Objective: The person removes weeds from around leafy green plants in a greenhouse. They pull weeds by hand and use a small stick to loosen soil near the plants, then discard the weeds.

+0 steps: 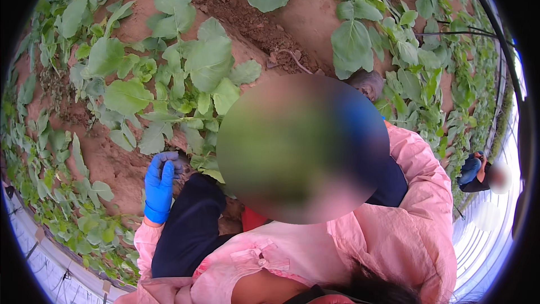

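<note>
My left hand (159, 188), in a blue glove with darker, soiled fingers, is at the lower left beside my dark trouser knee (204, 194). Its fingers are loosely bent, the thumb stands apart, and nothing shows in it. Broad-leaved green plants (209, 61) grow just above and to its right. A large blurred oval covers the middle. My right arm, in a pink sleeve (422, 164), reaches up to the oval's right edge, where a bit of blue and orange shows. The right hand is mostly or wholly hidden there. A dirty grey rounded thing (366, 84), glove or shoe, sticks out above.
Rows of leafy plants (352, 46) stand on both sides on brown soil. A furrow of crumbly earth (257, 25) runs between them. A dark curved pole (500, 29) and thin rods are at the right. Another person (474, 173) squats at the far right by pale sheeting (472, 245).
</note>
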### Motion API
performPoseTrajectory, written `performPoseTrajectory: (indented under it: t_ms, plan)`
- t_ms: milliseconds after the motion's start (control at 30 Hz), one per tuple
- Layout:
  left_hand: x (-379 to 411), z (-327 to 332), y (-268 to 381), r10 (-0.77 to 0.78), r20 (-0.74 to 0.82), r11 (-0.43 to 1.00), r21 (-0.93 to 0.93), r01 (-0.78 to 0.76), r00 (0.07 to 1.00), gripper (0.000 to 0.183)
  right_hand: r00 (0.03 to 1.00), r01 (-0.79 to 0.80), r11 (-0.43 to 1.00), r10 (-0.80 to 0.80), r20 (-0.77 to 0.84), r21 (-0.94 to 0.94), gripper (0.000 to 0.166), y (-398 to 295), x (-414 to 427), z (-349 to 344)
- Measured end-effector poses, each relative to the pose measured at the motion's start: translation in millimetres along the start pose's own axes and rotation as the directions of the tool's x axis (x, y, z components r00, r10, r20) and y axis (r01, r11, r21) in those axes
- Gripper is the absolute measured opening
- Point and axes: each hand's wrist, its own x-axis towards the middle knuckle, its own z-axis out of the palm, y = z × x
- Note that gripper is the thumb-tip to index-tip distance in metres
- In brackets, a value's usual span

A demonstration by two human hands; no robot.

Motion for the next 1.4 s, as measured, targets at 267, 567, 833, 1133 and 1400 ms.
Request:
performPoseTrajectory:
  t_ms: [267,567,833,1133,1400]
  plan:
    - [-3.0,-2.4,1.5,0.001,-0.005,1.0,-0.001,-0.001,1.0,0.021,0.903,-0.372,0.927,0.352,0.246,0.039,0.035,-14.8,-61.2,-62.1]
    - [-2.3,-8.8,-1.5,-0.014,0.019,0.998,-0.054,0.015,1.0,0.02,0.557,-0.636,0.697,0.712,0.427,-0.332,0.03,-70.8,-2.4,-147.8]
    - [-1.0,-21.4,-4.2,0.027,-0.008,0.991,-0.132,-0.028,1.0,0.018,0.601,-0.165,0.759,0.584,0.546,-0.63,0.027,-142.7,190.1,-155.5]
    - [-1.4,-40.6,-10.2,0.041,-0.052,0.981,-0.185,-0.05,0.998,0.019,0.912,-0.113,0.902,0.261,0.318,-0.417,0.033,-240.8,328.7,-166.3]
    - [-3.5,-58.9,-20.2,0.0,-0.095,0.984,-0.177,-0.017,0.995,0.018,0.887,0.208,0.721,-0.424,-0.183,-0.661,0.037,-222.3,421.4,-58.5]
